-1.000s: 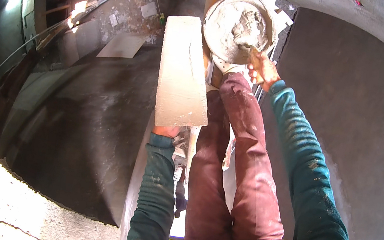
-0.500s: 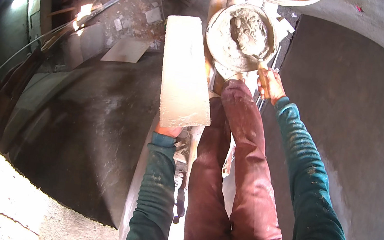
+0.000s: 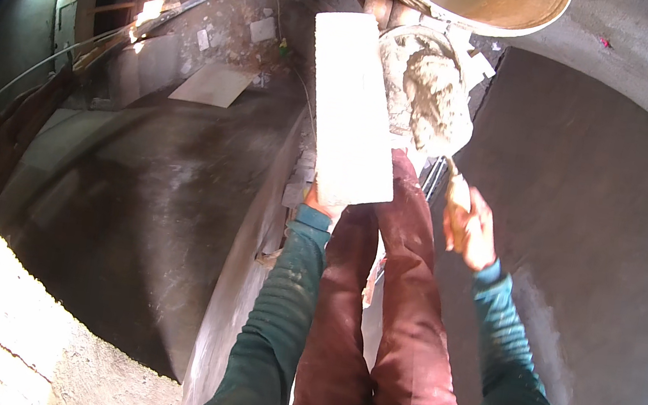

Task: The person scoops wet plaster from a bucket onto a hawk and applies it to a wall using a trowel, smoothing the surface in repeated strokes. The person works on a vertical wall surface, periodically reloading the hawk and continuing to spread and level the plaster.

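Note:
My left hand (image 3: 322, 202) is mostly hidden under the near end of a long, pale rectangular board (image 3: 353, 111), holding it up in front of my legs. The fingers below it cannot be seen. My right hand (image 3: 473, 230) is closed around the wooden handle of a trowel (image 3: 458, 195). Its front end points at the bucket, and a lump of wet grey mortar (image 3: 437, 94) covers the blade. Beyond my feet, a round bucket (image 3: 419, 30) contains more mortar; the board hides part of its left side.
A larger round tub (image 3: 530, 29) stands beyond the bucket. Smooth grey surfaces lie to the right (image 3: 591, 190) and left (image 3: 150, 203). A flat pale sheet (image 3: 212, 84) rests among scattered debris at the far left. A bright rough ledge (image 3: 19, 309) borders the lower left.
My right hand has drawn back toward me with the trowel, bringing mortar up from the bucket. The board in my left hand has shifted right and now overlaps the bucket's left side.

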A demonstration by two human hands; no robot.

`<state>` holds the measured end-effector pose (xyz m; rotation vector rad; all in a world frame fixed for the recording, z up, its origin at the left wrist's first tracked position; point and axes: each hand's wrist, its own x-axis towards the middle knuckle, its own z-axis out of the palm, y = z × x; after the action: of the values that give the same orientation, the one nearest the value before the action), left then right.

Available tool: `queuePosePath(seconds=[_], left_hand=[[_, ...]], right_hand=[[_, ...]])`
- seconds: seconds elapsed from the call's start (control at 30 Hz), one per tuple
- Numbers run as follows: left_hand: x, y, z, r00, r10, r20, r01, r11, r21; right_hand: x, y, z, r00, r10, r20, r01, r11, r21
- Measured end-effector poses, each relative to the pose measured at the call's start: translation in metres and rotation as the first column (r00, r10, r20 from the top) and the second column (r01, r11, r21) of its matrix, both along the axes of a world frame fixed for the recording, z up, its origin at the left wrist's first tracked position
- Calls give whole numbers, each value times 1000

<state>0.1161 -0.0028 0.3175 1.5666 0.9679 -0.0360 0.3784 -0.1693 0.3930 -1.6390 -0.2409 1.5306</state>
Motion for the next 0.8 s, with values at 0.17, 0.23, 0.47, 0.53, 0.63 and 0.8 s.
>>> queuePosePath(seconds=[0.17,0.23,0.47,0.53,0.63,0.8], left_hand=[[37,-20,16,998,35,47,-34,999,-19],[47,-26,21,997,47,59,-45,999,-23],[50,-24,31,994,88,60,-88,996,-17],[48,-17,32,994,89,65,-89,996,-11],[46,-12,36,994,90,67,-90,996,-14],[49,-1,38,992,99,74,-98,995,-10]], right_hand=[[-61,33,97,936,58,346,-26,995,-96],[-83,55,119,894,91,439,5,977,-212],[-128,73,117,790,53,610,11,995,-101],[-128,81,120,669,271,692,-180,963,-203],[-133,77,136,803,171,571,-67,978,-198],[-128,79,158,875,205,438,-95,961,-260]])
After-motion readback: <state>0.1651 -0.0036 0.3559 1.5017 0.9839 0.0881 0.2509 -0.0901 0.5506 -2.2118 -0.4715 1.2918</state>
